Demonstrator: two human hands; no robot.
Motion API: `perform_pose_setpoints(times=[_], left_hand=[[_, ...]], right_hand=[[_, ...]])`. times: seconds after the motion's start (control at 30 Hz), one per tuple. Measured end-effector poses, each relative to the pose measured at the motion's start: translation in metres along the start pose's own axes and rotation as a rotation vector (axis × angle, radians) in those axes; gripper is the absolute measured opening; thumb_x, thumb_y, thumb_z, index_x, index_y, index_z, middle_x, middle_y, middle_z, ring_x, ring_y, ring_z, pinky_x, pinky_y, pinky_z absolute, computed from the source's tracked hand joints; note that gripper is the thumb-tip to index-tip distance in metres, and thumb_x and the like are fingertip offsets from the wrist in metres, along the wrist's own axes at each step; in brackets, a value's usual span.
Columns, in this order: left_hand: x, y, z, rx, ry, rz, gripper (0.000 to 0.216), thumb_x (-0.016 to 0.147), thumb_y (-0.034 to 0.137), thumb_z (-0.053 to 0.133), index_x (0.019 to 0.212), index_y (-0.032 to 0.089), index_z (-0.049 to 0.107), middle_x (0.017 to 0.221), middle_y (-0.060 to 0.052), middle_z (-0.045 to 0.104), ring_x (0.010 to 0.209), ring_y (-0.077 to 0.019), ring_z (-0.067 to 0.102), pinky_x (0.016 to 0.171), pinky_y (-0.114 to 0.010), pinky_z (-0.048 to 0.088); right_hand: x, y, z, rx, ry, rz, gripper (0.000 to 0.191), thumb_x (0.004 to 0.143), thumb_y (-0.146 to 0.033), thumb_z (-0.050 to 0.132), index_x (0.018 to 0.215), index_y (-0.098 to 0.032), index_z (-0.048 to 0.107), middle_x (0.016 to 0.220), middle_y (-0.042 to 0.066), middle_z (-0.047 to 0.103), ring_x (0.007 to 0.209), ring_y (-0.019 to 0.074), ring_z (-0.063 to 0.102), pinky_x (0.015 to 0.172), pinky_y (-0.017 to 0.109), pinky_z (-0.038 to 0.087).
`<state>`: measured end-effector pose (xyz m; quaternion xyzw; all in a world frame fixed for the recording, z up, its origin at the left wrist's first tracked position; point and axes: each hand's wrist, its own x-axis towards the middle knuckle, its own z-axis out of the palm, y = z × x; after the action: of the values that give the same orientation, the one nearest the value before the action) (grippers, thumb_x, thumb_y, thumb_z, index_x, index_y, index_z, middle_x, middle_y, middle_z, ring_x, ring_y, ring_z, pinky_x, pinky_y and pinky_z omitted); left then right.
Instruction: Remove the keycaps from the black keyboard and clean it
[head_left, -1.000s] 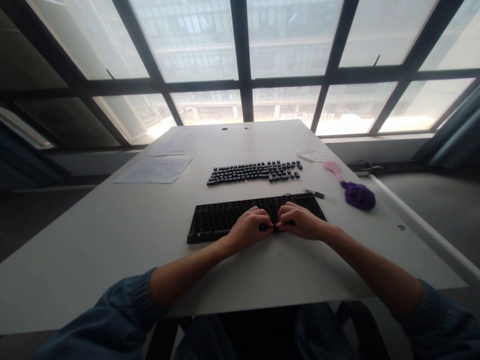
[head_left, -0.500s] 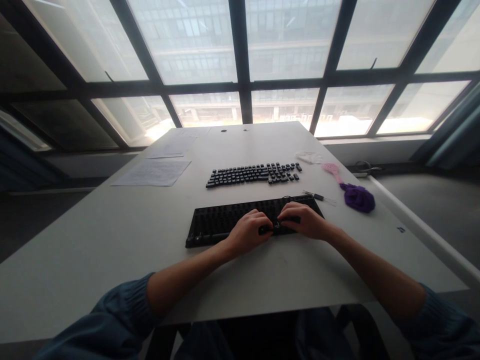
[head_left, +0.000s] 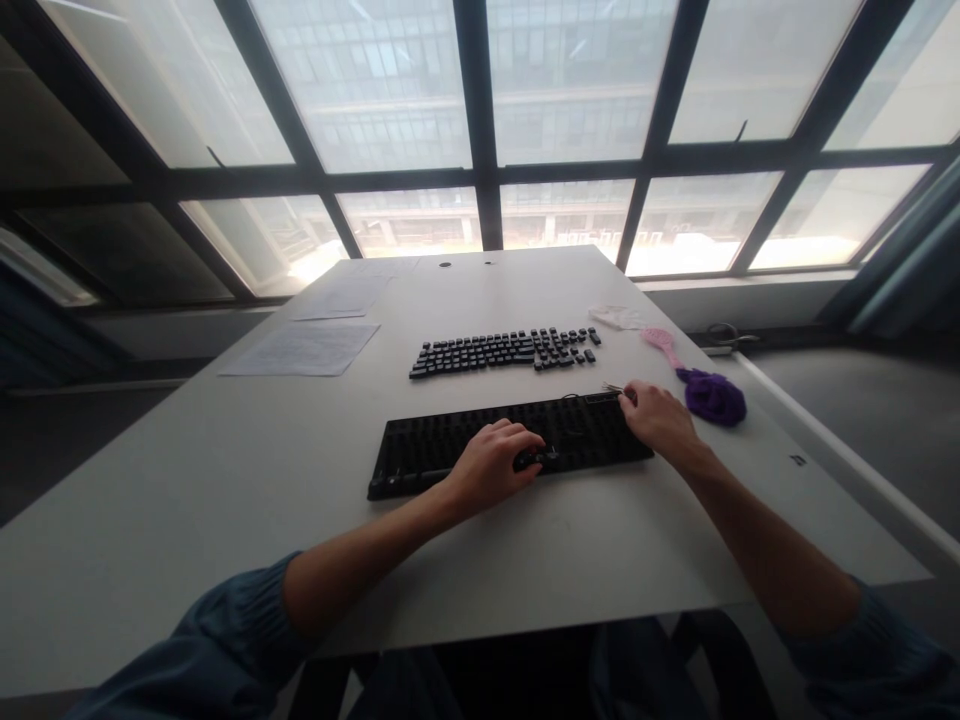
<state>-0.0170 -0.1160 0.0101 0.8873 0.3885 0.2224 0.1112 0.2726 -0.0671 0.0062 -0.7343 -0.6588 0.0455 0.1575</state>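
Observation:
A black keyboard [head_left: 435,435] lies in front of me, its upper face largely stripped of keycaps. My left hand [head_left: 496,465] rests over its lower middle edge, fingers curled toward the thumb around a dark part that I cannot make out. Small light spots show on the keyboard just right of those fingertips. At the upper right corner my right hand [head_left: 660,420] is closed on a keycap puller, whose thin wires [head_left: 613,387] stick out to the left of the fingers; its handle is hidden. Beyond the keyboard, loose black keycaps [head_left: 480,352] are laid out in rows.
On the right side of the white table [head_left: 247,520] lie a pink brush [head_left: 660,342], a purple cloth bundle [head_left: 714,397] and a crumpled clear bag [head_left: 616,317]. Paper sheets [head_left: 304,348] are at the left. A small dark piece [head_left: 797,460] sits near the right edge.
My right hand has moved right and away from the keyboard's middle, and has taken hold of the keycap puller that lay by the corner. My left hand has stayed nearly in place.

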Motion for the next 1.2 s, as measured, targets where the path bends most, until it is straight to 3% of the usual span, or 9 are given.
perform_pose_setpoints(times=[0.27,0.53,0.67,0.8,1.0,1.2], left_hand=[[0.000,-0.001,-0.006,0.055,-0.083,-0.025,0.026,0.080,0.025,0.070,0.107,0.023,0.069,0.098,-0.002,0.072,0.096,-0.0217,0.062,0.087,-0.033,0.045],[0.002,0.002,-0.032,0.197,-0.230,-0.099,0.025,0.080,0.034,0.070,0.103,0.025,0.071,0.097,-0.003,0.072,0.093,-0.0232,0.065,0.081,-0.032,0.047],[0.005,0.000,-0.045,0.177,-0.223,-0.155,0.028,0.082,0.047,0.067,0.099,0.025,0.073,0.093,-0.003,0.073,0.088,-0.0221,0.066,0.074,-0.030,0.047],[0.013,-0.015,-0.060,0.102,-0.151,-0.225,0.028,0.084,0.047,0.064,0.095,0.024,0.074,0.087,-0.002,0.074,0.079,-0.0192,0.066,0.067,-0.027,0.046],[0.065,-0.054,-0.062,-0.003,-0.021,-0.228,0.022,0.081,0.038,0.066,0.091,0.022,0.077,0.087,-0.002,0.076,0.076,-0.0165,0.067,0.072,-0.025,0.050],[0.131,-0.071,-0.026,0.093,0.048,-0.284,0.016,0.080,0.031,0.070,0.092,0.023,0.079,0.090,-0.003,0.077,0.087,-0.0202,0.069,0.084,-0.030,0.051]], right_hand=[[0.003,-0.003,0.005,0.039,-0.026,-0.068,0.031,0.094,-0.034,0.048,0.099,-0.015,0.072,0.096,0.015,0.074,0.092,0.0273,0.068,0.079,0.033,0.044],[-0.005,-0.016,0.005,0.135,-0.025,-0.181,0.026,0.093,-0.029,0.051,0.093,-0.014,0.073,0.088,0.012,0.074,0.081,0.0227,0.067,0.075,0.029,0.043],[-0.006,-0.015,0.007,0.142,-0.014,-0.208,0.026,0.094,-0.030,0.051,0.092,-0.014,0.072,0.088,0.012,0.074,0.081,0.0223,0.067,0.074,0.029,0.043],[-0.002,-0.010,0.005,0.148,0.076,-0.191,0.025,0.092,-0.029,0.054,0.104,-0.015,0.071,0.095,0.011,0.073,0.087,0.0234,0.066,0.078,0.031,0.044],[0.030,-0.022,0.003,0.225,0.207,-0.365,0.016,0.087,-0.022,0.062,0.100,-0.018,0.070,0.095,0.007,0.071,0.089,0.0216,0.063,0.084,0.032,0.045],[0.081,-0.056,0.017,0.153,0.091,-0.521,0.013,0.086,-0.018,0.067,0.098,-0.019,0.072,0.102,0.007,0.069,0.103,0.0231,0.057,0.092,0.032,0.042]])
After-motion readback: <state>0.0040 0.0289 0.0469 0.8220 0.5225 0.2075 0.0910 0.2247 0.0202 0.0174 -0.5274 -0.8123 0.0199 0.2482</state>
